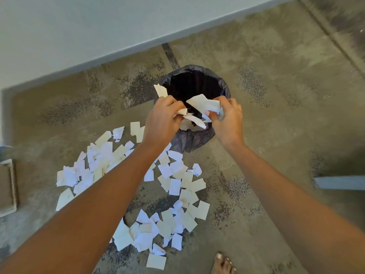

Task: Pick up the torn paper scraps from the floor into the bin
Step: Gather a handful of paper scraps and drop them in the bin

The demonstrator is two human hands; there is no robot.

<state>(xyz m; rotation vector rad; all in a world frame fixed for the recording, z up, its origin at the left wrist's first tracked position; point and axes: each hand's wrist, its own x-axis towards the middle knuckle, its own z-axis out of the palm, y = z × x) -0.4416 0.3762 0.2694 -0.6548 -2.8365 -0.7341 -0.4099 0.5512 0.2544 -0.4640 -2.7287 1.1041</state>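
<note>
A round bin [223,84] lined with a black bag stands on the concrete floor near the wall. Both my hands hover over its near rim. My left hand [163,118] is closed on cream paper scraps [161,90], one sticking up past the fingers. My right hand [227,117] grips a crumpled bunch of white and cream scraps [205,105]. A few pieces hang or fall between the hands above the bin's mouth. Several torn scraps [173,180] lie scattered on the floor below and left of the bin, partly hidden by my left forearm.
A pale wall [79,32] runs behind the bin. A flat box or tray [8,186] lies at the left edge. A grey ledge [339,182] juts in at the right. A bare foot [223,263] stands at the bottom, right of the scraps.
</note>
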